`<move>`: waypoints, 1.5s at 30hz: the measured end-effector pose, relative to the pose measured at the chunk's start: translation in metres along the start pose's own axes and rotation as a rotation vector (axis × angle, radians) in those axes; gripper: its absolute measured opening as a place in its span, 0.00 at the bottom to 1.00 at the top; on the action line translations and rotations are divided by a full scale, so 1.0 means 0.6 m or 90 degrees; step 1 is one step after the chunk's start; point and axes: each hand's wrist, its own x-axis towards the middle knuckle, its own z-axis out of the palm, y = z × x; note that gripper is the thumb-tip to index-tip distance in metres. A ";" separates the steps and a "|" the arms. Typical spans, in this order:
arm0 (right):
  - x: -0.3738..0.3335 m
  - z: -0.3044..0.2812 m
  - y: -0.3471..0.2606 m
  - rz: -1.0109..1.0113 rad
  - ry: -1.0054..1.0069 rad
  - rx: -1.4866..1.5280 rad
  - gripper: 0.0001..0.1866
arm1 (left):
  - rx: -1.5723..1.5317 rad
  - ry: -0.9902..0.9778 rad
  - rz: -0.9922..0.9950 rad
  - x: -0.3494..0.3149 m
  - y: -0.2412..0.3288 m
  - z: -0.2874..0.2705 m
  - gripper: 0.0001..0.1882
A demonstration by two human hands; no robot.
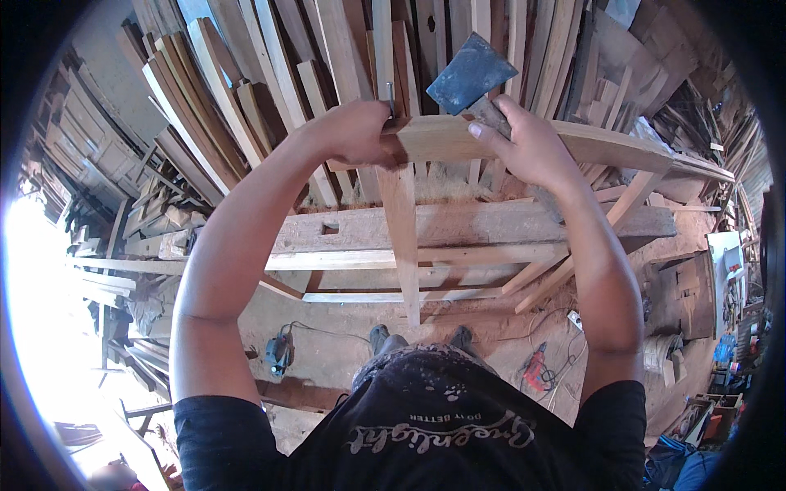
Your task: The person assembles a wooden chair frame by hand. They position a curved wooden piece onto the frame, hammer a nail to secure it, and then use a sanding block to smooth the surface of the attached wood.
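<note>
My left hand pinches a thin metal nail upright on top of a light curved wooden rail. My right hand grips the short handle of a hatchet, whose dark blue-grey head is raised just above and right of the nail. A narrow wooden upright hangs down from the rail under my left hand. Both pieces stand in front of a heavy wooden beam lying crosswise.
Many planks lean in stacks at the back. On the dirt floor lie a blue power tool, a red drill with cables and a white power strip. A wooden cabinet stands at right.
</note>
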 end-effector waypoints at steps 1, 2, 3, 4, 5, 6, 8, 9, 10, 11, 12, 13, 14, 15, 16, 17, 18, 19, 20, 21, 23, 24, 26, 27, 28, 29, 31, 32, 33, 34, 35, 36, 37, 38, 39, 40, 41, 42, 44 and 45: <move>0.000 0.000 0.000 -0.002 0.007 -0.005 0.36 | -0.011 0.011 0.009 0.001 0.001 0.001 0.36; -0.001 0.002 0.000 0.005 0.007 -0.011 0.36 | -0.022 0.021 0.018 0.002 0.002 0.002 0.36; -0.001 0.002 0.000 0.009 0.013 -0.016 0.36 | -0.033 0.031 0.027 0.001 0.002 0.002 0.35; -0.001 0.004 0.000 0.004 0.023 -0.007 0.33 | -0.041 0.021 0.012 0.001 0.003 0.002 0.35; -0.001 0.005 0.000 -0.004 0.036 0.003 0.30 | -0.051 0.011 -0.003 0.000 0.003 0.003 0.34; -0.002 0.006 0.000 -0.013 0.049 0.012 0.29 | -0.058 -0.001 -0.020 -0.001 0.003 0.003 0.34; -0.003 0.007 0.001 -0.012 0.040 0.018 0.29 | -0.057 0.017 -0.003 -0.001 0.003 0.003 0.33; -0.003 0.008 0.001 -0.012 0.044 0.019 0.29 | -0.056 0.029 0.012 -0.001 0.003 0.004 0.32; -0.004 0.008 0.000 -0.011 0.040 0.020 0.29 | -0.041 0.022 -0.001 0.000 0.002 0.005 0.32; -0.004 0.008 0.001 -0.012 0.045 0.019 0.29 | -0.026 0.021 -0.007 0.002 0.002 0.007 0.32; -0.004 0.008 0.000 -0.012 0.051 0.018 0.29 | -0.006 0.012 -0.021 0.004 0.002 0.009 0.31; -0.004 0.008 0.000 -0.009 0.046 0.020 0.29 | -0.010 0.015 -0.012 0.005 0.000 0.010 0.31; -0.004 0.008 0.001 -0.006 0.041 0.021 0.29 | -0.010 0.009 -0.011 0.006 -0.001 0.011 0.31; -0.004 0.008 0.001 -0.003 0.037 0.022 0.29 | -0.007 0.004 -0.012 0.007 -0.002 0.012 0.31; -0.004 0.008 0.002 -0.002 0.038 0.019 0.29 | -0.005 0.006 -0.009 0.007 -0.003 0.013 0.31; -0.004 0.008 0.003 -0.001 0.039 0.015 0.29 | 0.000 0.007 -0.009 0.007 -0.004 0.014 0.31; -0.004 0.009 0.004 -0.006 0.045 0.011 0.29 | 0.004 0.010 -0.009 0.006 -0.004 0.015 0.31; -0.004 0.010 0.005 -0.007 0.046 0.008 0.29 | 0.001 0.011 -0.004 0.006 -0.004 0.015 0.31; -0.004 0.011 0.006 -0.015 0.051 0.004 0.29 | -0.003 0.013 0.001 0.005 -0.003 0.014 0.31; -0.004 0.012 0.006 -0.026 0.060 0.002 0.29 | -0.007 0.011 0.005 0.003 -0.001 0.013 0.31; -0.003 0.013 0.007 -0.027 0.069 -0.004 0.29 | -0.020 0.010 0.007 0.000 0.003 0.009 0.32; -0.002 0.013 0.007 -0.029 0.077 -0.007 0.29 | -0.022 0.007 0.008 -0.002 0.006 0.006 0.33; -0.001 0.013 0.007 -0.037 0.069 0.004 0.29 | -0.067 0.022 0.017 -0.005 0.011 0.000 0.34; 0.000 0.013 0.008 -0.041 0.064 0.009 0.29 | -0.089 0.027 0.019 -0.006 0.014 -0.001 0.35; 0.001 0.012 0.007 -0.030 0.059 0.010 0.29 | -0.089 0.026 0.012 -0.006 0.016 -0.002 0.35; 0.001 0.012 0.008 -0.019 0.052 0.011 0.28 | -0.090 0.024 0.002 -0.007 0.018 -0.003 0.36; 0.000 0.011 0.009 -0.006 0.044 0.012 0.28 | -0.088 0.024 -0.011 -0.008 0.020 -0.003 0.36; 0.000 0.011 0.009 -0.003 0.043 0.011 0.28 | -0.085 0.028 -0.012 -0.007 0.020 -0.002 0.36; 0.000 0.011 0.009 -0.010 0.047 0.015 0.28 | -0.087 0.026 -0.014 -0.007 0.019 -0.002 0.36; 0.000 0.012 0.009 -0.010 0.048 0.008 0.28 | -0.082 0.019 -0.023 -0.006 0.019 -0.001 0.36; 0.000 0.012 0.008 -0.018 0.055 0.006 0.28 | -0.081 0.008 -0.031 -0.005 0.018 0.000 0.36; 0.000 0.012 0.008 -0.027 0.061 0.004 0.28 | -0.080 -0.004 -0.039 -0.004 0.017 -0.001 0.36; 0.001 0.012 0.007 -0.023 0.058 0.004 0.28 | -0.085 -0.003 -0.037 -0.004 0.018 -0.001 0.35; 0.001 0.012 0.007 -0.018 0.054 0.006 0.28 | -0.090 -0.001 -0.035 -0.004 0.018 -0.001 0.35; 0.001 0.011 0.005 0.000 0.046 0.003 0.28 | -0.096 -0.014 -0.036 -0.004 0.018 -0.003 0.34; 0.001 0.011 0.004 -0.019 0.047 0.015 0.28 | -0.080 -0.014 -0.033 -0.006 0.017 -0.004 0.33; 0.001 0.010 0.004 -0.024 0.045 0.022 0.29 | -0.066 -0.027 -0.034 -0.008 0.015 -0.007 0.33; 0.001 0.009 0.003 -0.029 0.042 0.029 0.29 | -0.055 -0.040 -0.029 -0.010 0.013 -0.008 0.32; 0.000 0.008 0.003 -0.011 0.034 0.006 0.30 | -0.040 -0.015 0.002 -0.021 0.002 -0.008 0.31; -0.001 0.008 0.004 -0.005 0.030 0.001 0.30 | -0.022 -0.010 0.004 -0.022 -0.001 -0.006 0.30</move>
